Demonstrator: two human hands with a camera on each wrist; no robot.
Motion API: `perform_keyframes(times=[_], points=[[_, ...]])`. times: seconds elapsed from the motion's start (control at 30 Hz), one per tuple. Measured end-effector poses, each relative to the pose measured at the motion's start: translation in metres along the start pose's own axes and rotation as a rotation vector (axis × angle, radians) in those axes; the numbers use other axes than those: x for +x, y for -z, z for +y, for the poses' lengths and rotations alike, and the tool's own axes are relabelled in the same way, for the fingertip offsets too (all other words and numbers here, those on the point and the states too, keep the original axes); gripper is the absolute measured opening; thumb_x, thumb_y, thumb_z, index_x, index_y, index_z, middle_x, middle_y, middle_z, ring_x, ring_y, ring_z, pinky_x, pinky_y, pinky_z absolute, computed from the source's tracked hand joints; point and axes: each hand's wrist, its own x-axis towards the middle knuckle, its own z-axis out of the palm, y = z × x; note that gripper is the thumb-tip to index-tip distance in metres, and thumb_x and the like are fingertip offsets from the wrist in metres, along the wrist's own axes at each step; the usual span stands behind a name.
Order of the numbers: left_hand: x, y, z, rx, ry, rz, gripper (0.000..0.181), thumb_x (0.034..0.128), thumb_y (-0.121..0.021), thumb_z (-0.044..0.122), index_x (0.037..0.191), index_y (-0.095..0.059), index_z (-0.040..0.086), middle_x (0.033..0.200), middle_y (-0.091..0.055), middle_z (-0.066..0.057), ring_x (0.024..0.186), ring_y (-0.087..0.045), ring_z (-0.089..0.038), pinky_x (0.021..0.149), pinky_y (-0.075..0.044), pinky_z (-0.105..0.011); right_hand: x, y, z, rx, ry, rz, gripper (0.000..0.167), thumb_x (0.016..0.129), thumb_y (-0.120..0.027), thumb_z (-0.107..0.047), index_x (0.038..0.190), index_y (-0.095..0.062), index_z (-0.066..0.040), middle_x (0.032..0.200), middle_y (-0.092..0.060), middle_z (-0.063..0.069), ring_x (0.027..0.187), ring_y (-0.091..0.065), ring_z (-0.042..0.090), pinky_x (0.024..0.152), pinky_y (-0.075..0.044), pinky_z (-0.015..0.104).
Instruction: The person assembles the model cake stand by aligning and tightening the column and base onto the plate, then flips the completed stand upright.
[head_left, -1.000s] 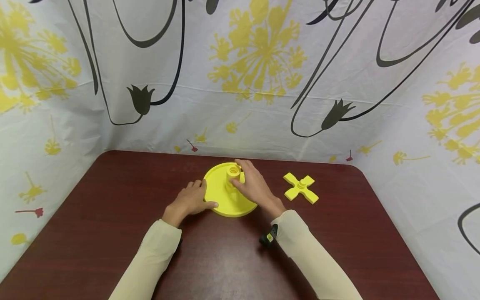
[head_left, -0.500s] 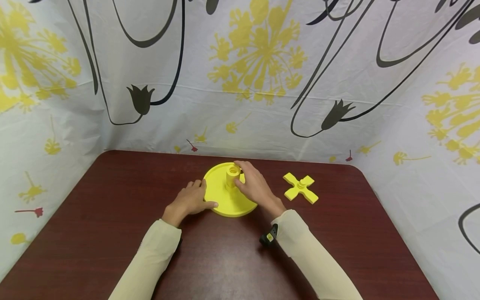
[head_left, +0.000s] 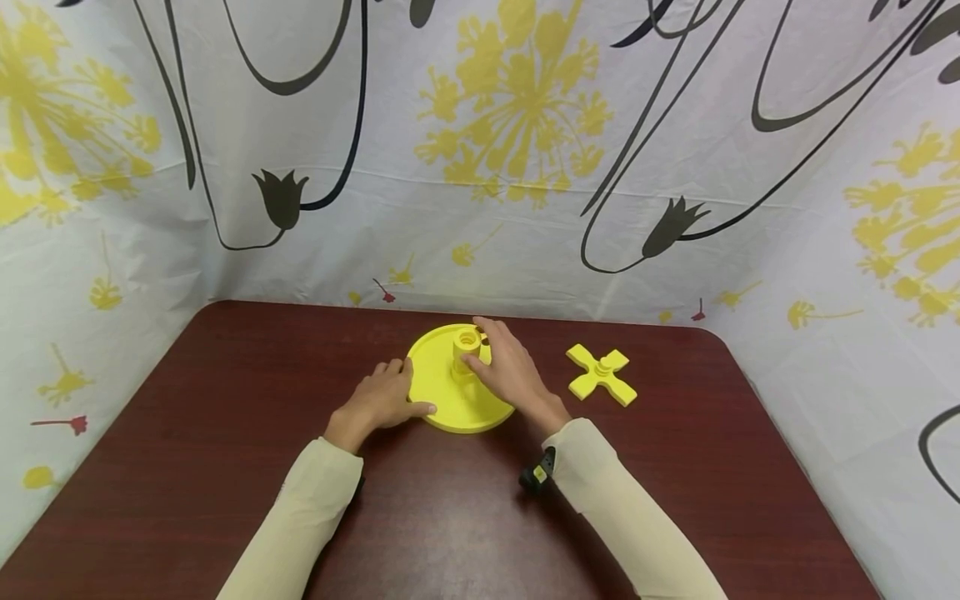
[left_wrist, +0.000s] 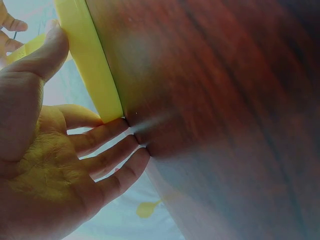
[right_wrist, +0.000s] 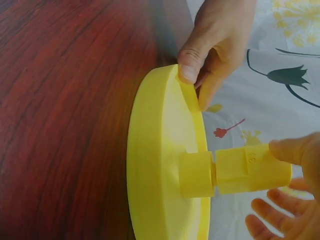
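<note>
Yellow and round, a shallow disc [head_left: 433,367] with a raised rim lies flat on the dark reddish table [head_left: 450,517]. Rising from the middle of the disc is a short post [right_wrist: 196,175], and above it, past a narrow neck, stands an upright cylinder [right_wrist: 240,169] of the same yellow, hollow at its top end.

At the disc's left edge, the left hand [head_left: 382,400] grips the rim, its thumb laid over the upper side and its fingers round the outer wall. Over the right part of the disc, the right hand [head_left: 517,375] puts its thumb against the cylinder; its other fingers bend loosely and apart, and I cannot tell whether they grasp it.

To the right of the disc and well apart lies a yellow cross-shaped piece [head_left: 602,377], with a small stepped knob at its centre. Beyond the disc hangs a white cloth [head_left: 360,250] printed with flowers.
</note>
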Motion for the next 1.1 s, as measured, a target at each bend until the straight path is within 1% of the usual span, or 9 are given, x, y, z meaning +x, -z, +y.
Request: perform_keyframes(times=[0.13, 0.23, 0.33, 0.47, 0.63, 0.8, 0.97, 1.03, 1.1], points=[[0.0009, -0.0009, -0.0017, -0.003, -0.001, -0.002, 0.097, 0.0913, -0.066, 0.053, 0.154, -0.022, -0.007, 0.148, -0.037, -0.027, 0.131, -0.04, -0.042, 0.104, -0.039, -0.055, 0.0008, 0.0031, 0.0009, 0.036, 0.056, -0.042, 0.062, 0.095, -0.067, -0.014, 0.15, -0.041, -0.006, 0.148, -0.047, 0.013, 0.132, -0.05, 0.029, 0.106, -0.043, 0.047], [0.0009, -0.0013, -0.0022, -0.004, 0.0, 0.0, 0.097, 0.0911, -0.066, 0.052, 0.154, -0.022, -0.007, 0.148, -0.037, -0.027, 0.131, -0.04, -0.042, 0.104, -0.039, -0.055, 0.001, 0.0047, 0.001, 0.038, 0.083, -0.05, 0.061, 0.094, -0.065, -0.009, 0.15, -0.041, -0.005, 0.147, -0.049, 0.013, 0.132, -0.051, 0.029, 0.106, -0.043, 0.047], [0.0006, -0.0009, -0.0019, -0.002, -0.001, 0.001, 0.097, 0.0911, -0.066, 0.052, 0.154, -0.022, -0.007, 0.148, -0.037, -0.027, 0.131, -0.04, -0.043, 0.104, -0.039, -0.056, 0.0008, 0.0052, 0.0011, 0.019, 0.092, -0.037, 0.06, 0.094, -0.066, -0.007, 0.149, -0.041, -0.004, 0.144, -0.051, 0.014, 0.127, -0.054, 0.03, 0.103, -0.046, 0.047], [0.0, -0.0001, -0.0009, -0.002, -0.001, -0.002, 0.098, 0.091, -0.066, 0.053, 0.154, -0.022, -0.007, 0.148, -0.037, -0.027, 0.131, -0.04, -0.043, 0.103, -0.039, -0.056, 0.0006, 0.0045, 0.0014, 0.005, 0.075, -0.022, 0.06, 0.094, -0.067, -0.01, 0.149, -0.043, -0.006, 0.138, -0.054, 0.014, 0.118, -0.058, 0.028, 0.097, -0.048, 0.045], [-0.0004, 0.0005, 0.0001, -0.003, -0.002, -0.003, 0.097, 0.0911, -0.066, 0.053, 0.154, -0.023, -0.007, 0.148, -0.037, -0.027, 0.131, -0.04, -0.043, 0.104, -0.039, -0.056, 0.0004, 0.003, 0.0004, -0.002, 0.036, -0.004, 0.058, 0.093, -0.069, -0.014, 0.146, -0.047, -0.006, 0.132, -0.056, 0.012, 0.108, -0.059, 0.025, 0.088, -0.051, 0.042], [-0.0001, 0.0009, -0.0001, -0.001, 0.001, -0.002, 0.096, 0.0915, -0.066, 0.053, 0.154, -0.023, -0.007, 0.148, -0.037, -0.027, 0.132, -0.04, -0.042, 0.104, -0.039, -0.056, 0.0009, -0.0004, -0.001, -0.017, -0.005, 0.014, 0.054, 0.092, -0.071, -0.019, 0.141, -0.051, -0.006, 0.127, -0.056, 0.012, 0.104, -0.062, 0.025, 0.081, -0.053, 0.038], [-0.0004, 0.0007, 0.0002, 0.008, -0.001, -0.003, 0.095, 0.0918, -0.065, 0.052, 0.154, -0.024, -0.008, 0.148, -0.038, -0.027, 0.132, -0.04, -0.043, 0.104, -0.039, -0.056, -0.0002, -0.0033, -0.0021, -0.006, -0.054, 0.038, 0.05, 0.091, -0.073, -0.025, 0.134, -0.054, -0.008, 0.122, -0.055, 0.01, 0.103, -0.062, 0.028, 0.08, -0.053, 0.039], [-0.0005, 0.0006, 0.0003, 0.007, -0.002, -0.002, 0.096, 0.0917, -0.065, 0.052, 0.154, -0.024, -0.008, 0.148, -0.037, -0.027, 0.132, -0.04, -0.042, 0.104, -0.039, -0.056, -0.0007, -0.0041, -0.0018, 0.002, -0.063, 0.043, 0.053, 0.091, -0.073, -0.028, 0.135, -0.053, -0.008, 0.124, -0.055, 0.01, 0.104, -0.062, 0.028, 0.081, -0.053, 0.04], [-0.0007, 0.0005, 0.0002, 0.003, -0.003, -0.001, 0.096, 0.0916, -0.065, 0.052, 0.154, -0.023, -0.008, 0.148, -0.037, -0.027, 0.132, -0.04, -0.043, 0.104, -0.039, -0.055, -0.001, -0.0044, -0.0011, 0.017, -0.06, 0.036, 0.057, 0.091, -0.073, -0.028, 0.139, -0.05, -0.008, 0.131, -0.053, 0.011, 0.11, -0.061, 0.029, 0.086, -0.052, 0.043]])
